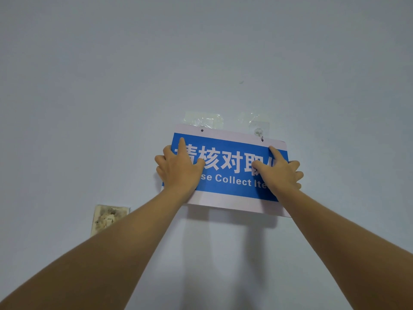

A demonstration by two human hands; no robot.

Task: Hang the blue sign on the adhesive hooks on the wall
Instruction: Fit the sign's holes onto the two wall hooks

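Observation:
The blue sign [232, 168], white-bordered with white lettering, lies flat against the wall, tilted slightly down to the right. My left hand [178, 168] grips its left edge, with thumb and index finger on the front and other fingers curled around the edge. My right hand [281, 173] holds the right edge the same way. Two clear adhesive hooks sit at the sign's top: the left hook [204, 121] above the left hole, the right hook [258, 130] just above the right hole. Whether the holes are over the hooks I cannot tell.
A stained, dirty wall plate [107, 218] sits on the pale wall [201, 52] below and left of the sign, beside my left forearm. A small dark mark [241, 82] shows on the wall above the hooks.

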